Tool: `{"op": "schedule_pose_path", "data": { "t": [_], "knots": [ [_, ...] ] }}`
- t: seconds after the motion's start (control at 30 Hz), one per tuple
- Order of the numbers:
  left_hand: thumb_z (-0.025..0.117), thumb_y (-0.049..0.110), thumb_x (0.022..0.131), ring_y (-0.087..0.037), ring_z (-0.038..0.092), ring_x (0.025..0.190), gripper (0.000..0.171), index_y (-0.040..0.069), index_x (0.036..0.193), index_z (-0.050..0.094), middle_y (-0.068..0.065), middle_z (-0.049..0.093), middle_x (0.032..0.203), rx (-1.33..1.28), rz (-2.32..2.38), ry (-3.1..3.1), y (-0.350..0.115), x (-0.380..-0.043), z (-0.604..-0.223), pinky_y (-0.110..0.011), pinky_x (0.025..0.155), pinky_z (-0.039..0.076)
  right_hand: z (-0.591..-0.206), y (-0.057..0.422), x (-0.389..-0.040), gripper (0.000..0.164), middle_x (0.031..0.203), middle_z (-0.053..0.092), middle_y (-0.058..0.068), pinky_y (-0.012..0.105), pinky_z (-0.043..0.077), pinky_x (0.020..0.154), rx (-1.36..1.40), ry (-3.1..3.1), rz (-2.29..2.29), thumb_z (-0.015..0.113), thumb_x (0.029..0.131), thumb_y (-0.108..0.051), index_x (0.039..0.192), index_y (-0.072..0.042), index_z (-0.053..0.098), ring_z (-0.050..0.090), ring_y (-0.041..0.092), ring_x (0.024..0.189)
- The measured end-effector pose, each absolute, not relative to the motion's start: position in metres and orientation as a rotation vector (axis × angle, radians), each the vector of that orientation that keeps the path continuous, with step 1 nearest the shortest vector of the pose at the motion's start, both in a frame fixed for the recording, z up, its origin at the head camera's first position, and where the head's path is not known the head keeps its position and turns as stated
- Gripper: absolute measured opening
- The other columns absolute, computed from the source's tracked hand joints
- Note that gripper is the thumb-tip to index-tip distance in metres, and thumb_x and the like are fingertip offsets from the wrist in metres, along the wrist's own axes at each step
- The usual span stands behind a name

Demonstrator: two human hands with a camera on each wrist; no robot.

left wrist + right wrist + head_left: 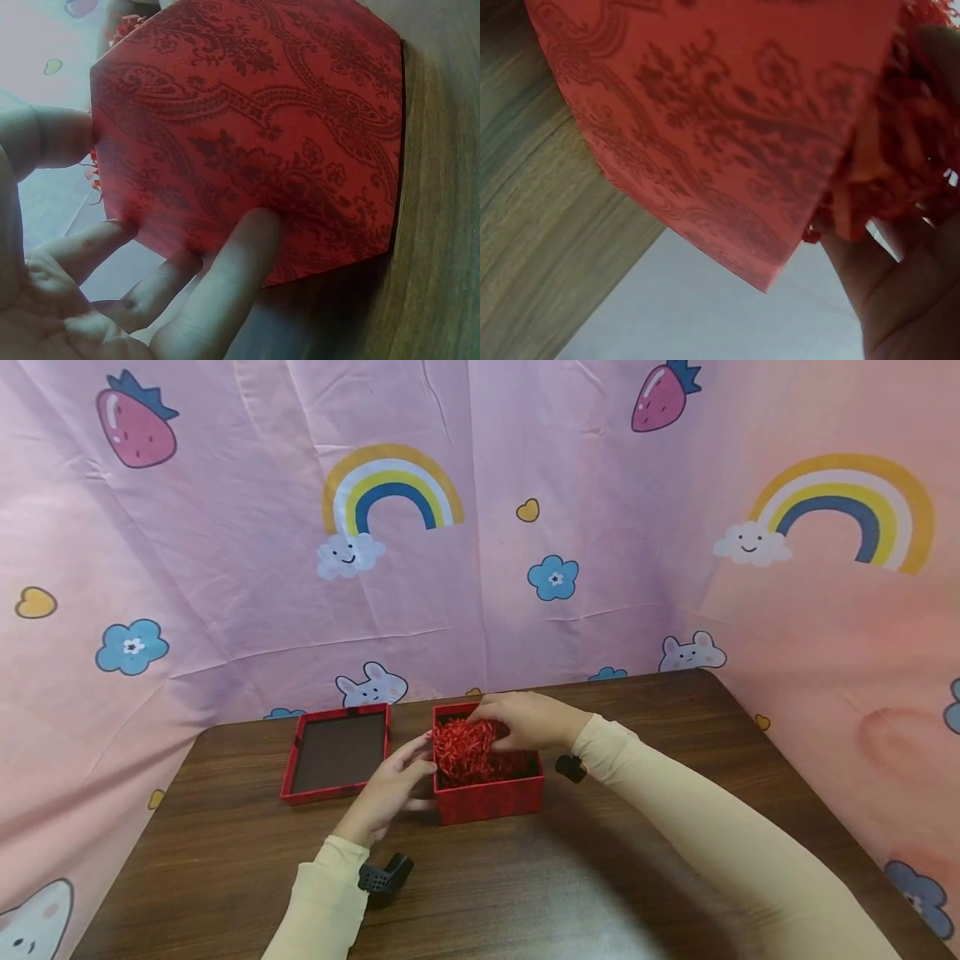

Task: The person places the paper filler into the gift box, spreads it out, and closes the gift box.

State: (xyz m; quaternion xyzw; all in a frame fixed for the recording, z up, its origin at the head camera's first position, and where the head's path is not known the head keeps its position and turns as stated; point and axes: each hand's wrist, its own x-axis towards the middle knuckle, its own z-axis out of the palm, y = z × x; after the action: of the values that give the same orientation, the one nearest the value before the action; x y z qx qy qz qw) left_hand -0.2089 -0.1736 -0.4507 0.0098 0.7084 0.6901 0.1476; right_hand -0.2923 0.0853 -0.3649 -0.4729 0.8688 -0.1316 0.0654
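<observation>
presently, a red box (491, 803) stands upright on the brown wooden desk (465, 897), near its far edge, and its open top shows red paper shreds (459, 750), which rise in a loose heap above the rim. the left hand (386, 793) is at the left side of the box; its fingers are spread apart and rather straight, and in the left wrist view some fingertips touch the outer wall, which carries a dark pattern of flowers and curls. the right hand (534, 720) reaches over the opening from the right, with its fingers bent and the shreds held between fingers and thumb; in the right wrist view these fingers are partly in shadow. to the left of the box, apart from it, lies a shallow red lid (337, 756) with its dark inside turned up. both arms wear pale sleeves (708, 814), and a small black device (386, 874) is seen at the left wrist. behind the desk hangs a pink and purple cloth (506, 452) with rainbows, strawberries, hearts and blue flowers.
</observation>
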Motion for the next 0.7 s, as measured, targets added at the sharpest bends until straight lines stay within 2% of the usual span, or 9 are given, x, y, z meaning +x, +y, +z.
{"op": "schedule_pose_path", "data": {
  "t": [0.2, 0.3, 0.47, 0.7],
  "knots": [
    [0.058, 0.018, 0.103, -0.04, 0.042, 0.145, 0.063, 0.024, 0.161, 0.035, -0.014, 0.035, 0.164, 0.01, 1.978, 2.039, -0.173, -0.207, -0.448, -0.052, 0.087, 0.061, -0.362, 0.091, -0.291, 0.053, 0.126, 0.066, -0.001, 0.037, 0.053, 0.102, -1.409, 2.584, -0.453, 0.082, 0.091, -0.031, 0.138, -0.015, 0.064, 0.064, 0.014, 0.114],
    [0.057, 0.018, 0.103, -0.041, 0.041, 0.146, 0.064, 0.021, 0.162, 0.033, -0.016, 0.033, 0.165, 0.022, 1.973, 2.051, -0.174, -0.207, -0.449, -0.052, 0.087, 0.061, -0.358, 0.099, -0.293, 0.053, 0.129, 0.066, 0.002, 0.039, 0.051, 0.104, -1.41, 2.556, -0.576, 0.081, 0.092, -0.033, 0.138, -0.013, 0.065, 0.063, 0.018, 0.119],
    [0.059, 0.018, 0.102, -0.042, 0.041, 0.146, 0.064, 0.023, 0.161, 0.035, -0.017, 0.035, 0.164, 0.027, 1.984, 2.046, -0.174, -0.207, -0.448, -0.053, 0.087, 0.06, -0.351, 0.108, -0.294, 0.047, 0.129, 0.067, 0.008, 0.041, 0.055, 0.099, -1.384, 2.512, -0.754, 0.079, 0.094, -0.029, 0.134, -0.009, 0.066, 0.065, 0.028, 0.118],
    [0.059, 0.019, 0.103, -0.041, 0.04, 0.146, 0.064, 0.024, 0.161, 0.035, -0.017, 0.034, 0.164, 0.026, 1.977, 2.05, -0.175, -0.207, -0.448, -0.054, 0.087, 0.06, -0.345, 0.111, -0.292, 0.037, 0.123, 0.069, 0.002, 0.038, 0.057, 0.093, -1.362, 2.63, -0.752, 0.078, 0.094, -0.025, 0.129, -0.013, 0.07, 0.066, 0.023, 0.112]
  ]
}}
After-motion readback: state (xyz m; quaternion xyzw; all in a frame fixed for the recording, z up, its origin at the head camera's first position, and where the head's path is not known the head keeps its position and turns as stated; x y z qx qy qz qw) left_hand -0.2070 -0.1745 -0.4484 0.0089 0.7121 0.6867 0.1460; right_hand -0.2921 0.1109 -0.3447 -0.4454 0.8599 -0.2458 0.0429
